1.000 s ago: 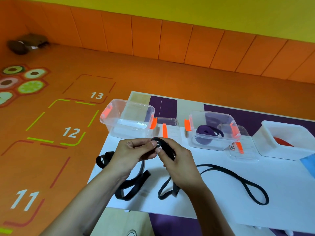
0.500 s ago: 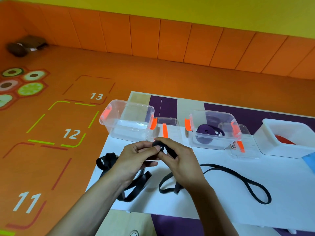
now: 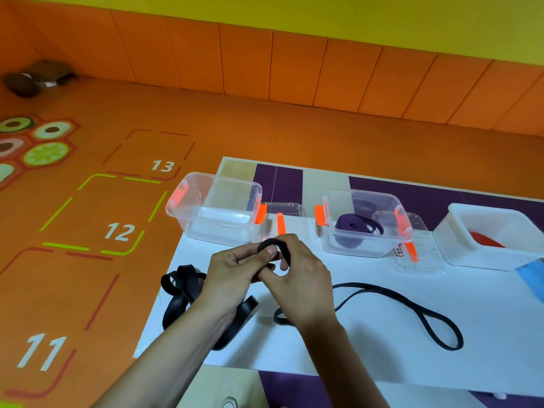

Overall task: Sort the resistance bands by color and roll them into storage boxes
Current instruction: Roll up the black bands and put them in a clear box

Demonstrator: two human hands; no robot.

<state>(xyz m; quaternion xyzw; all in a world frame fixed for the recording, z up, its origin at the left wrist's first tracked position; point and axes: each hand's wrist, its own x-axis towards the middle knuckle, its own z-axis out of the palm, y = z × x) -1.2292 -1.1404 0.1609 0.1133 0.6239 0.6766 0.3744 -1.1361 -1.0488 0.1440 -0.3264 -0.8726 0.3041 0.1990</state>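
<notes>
Both hands meet over the white sheet (image 3: 382, 334), in front of the boxes. My left hand (image 3: 232, 272) and my right hand (image 3: 303, 278) pinch a small black roll (image 3: 272, 245) of a thin black band, whose long tail (image 3: 412, 307) loops off to the right on the sheet. A wider black band (image 3: 182, 293) lies bunched at the sheet's left edge, partly under my left forearm. An empty clear box (image 3: 217, 207) with orange clips stands behind my hands. A second clear box (image 3: 365, 225) holds a rolled purple band (image 3: 353, 228). A white box (image 3: 488, 231) at right holds a red band (image 3: 482, 240).
Two clear lids (image 3: 282, 219) (image 3: 415, 248) lie beside the clear boxes. A blue object (image 3: 532, 281) shows at the right edge. The sheet covers a low purple-and-beige table on an orange floor with numbered squares; an orange padded wall runs behind.
The black roll between my fingers has grown slightly rounder as my hands turn it. The tail on the sheet has shifted little.
</notes>
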